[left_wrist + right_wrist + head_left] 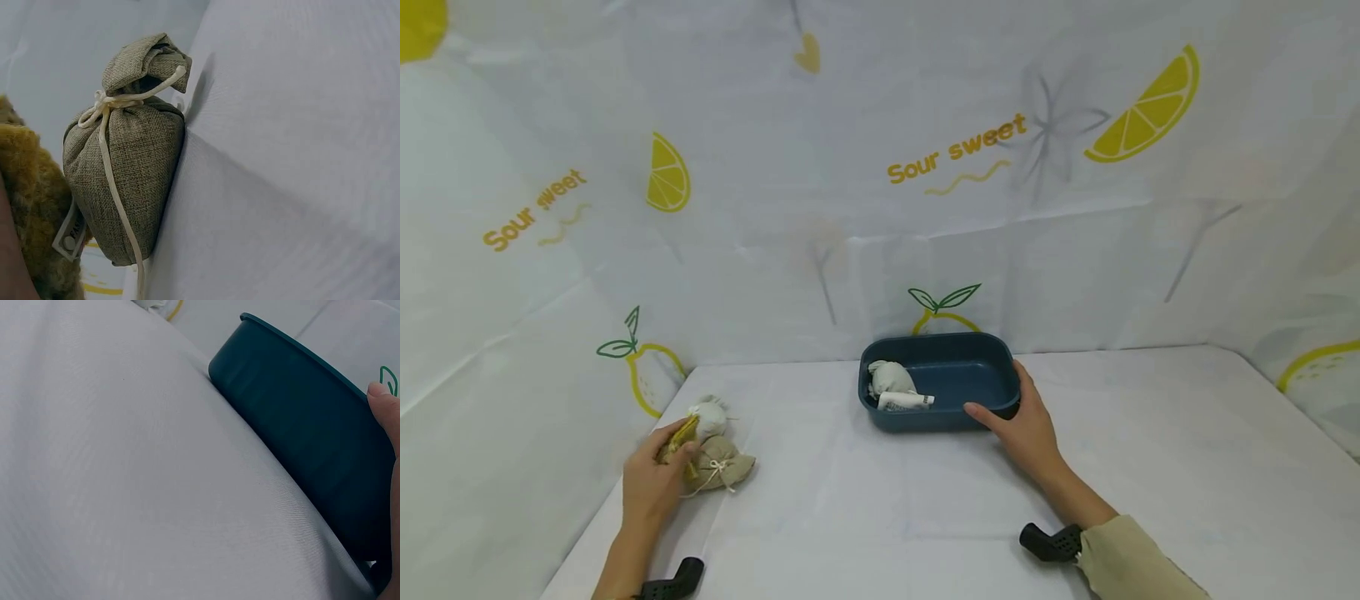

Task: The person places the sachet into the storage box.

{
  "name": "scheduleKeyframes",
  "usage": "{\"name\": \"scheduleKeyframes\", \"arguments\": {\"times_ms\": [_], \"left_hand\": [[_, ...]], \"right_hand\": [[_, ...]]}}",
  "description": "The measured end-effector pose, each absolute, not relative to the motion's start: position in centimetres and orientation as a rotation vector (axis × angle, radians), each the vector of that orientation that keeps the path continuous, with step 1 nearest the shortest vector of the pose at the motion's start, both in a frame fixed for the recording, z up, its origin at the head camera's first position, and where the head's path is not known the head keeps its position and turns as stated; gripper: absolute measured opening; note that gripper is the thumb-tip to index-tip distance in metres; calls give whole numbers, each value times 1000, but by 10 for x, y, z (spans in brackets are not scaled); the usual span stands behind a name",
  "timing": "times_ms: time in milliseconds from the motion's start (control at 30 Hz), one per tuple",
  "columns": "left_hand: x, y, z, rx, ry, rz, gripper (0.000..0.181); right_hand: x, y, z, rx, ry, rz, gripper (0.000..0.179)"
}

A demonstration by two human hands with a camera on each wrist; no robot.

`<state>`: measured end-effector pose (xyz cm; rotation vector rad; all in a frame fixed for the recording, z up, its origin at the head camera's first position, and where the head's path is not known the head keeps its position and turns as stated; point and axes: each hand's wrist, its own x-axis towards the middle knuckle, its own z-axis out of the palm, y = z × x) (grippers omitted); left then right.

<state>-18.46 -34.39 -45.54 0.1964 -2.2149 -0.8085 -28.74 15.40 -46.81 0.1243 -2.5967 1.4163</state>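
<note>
My left hand (655, 475) pinches a fuzzy mustard-yellow thing (684, 435) at the left of the table; its exact kind is unclear. Close up in the left wrist view, this fuzzy thing (40, 212) shows a small printed tag. Right beside it sits a grey-brown cloth pouch (128, 169), tied at the neck with a cream cord. Behind the pouch lies a pale round cloth bundle (710, 418). My right hand (1028, 429) grips the right end of a dark blue rectangular tub (917, 422), its thumb at the front rim.
Inside the tub, at its left end, lie a whitish tied cloth bundle (891, 378) and a small white tube (906, 402) with dark print. A white cloth covers the table (865, 517). The lemon-printed backdrop (820, 275) rises directly behind the tub.
</note>
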Motion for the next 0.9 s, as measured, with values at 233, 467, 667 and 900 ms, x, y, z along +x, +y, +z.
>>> {"name": "scheduleKeyframes", "arguments": {"times_ms": [233,467,667,900], "left_hand": [[-187,-337,-442,120,-2085,-881,19],[-191,-323,-427,33,-2058,-879,22],[-197,-305,-411,-15,-2080,-976,38],[-214,-286,-402,-159,-2113,-964,28]], "right_hand": [[-287,153,-468,127,-2597,1417,110],[-287,153,-469,132,-2597,1416,110],[-287,155,-469,129,-2601,1406,111],[-288,154,-469,128,-2607,1407,111]]}}
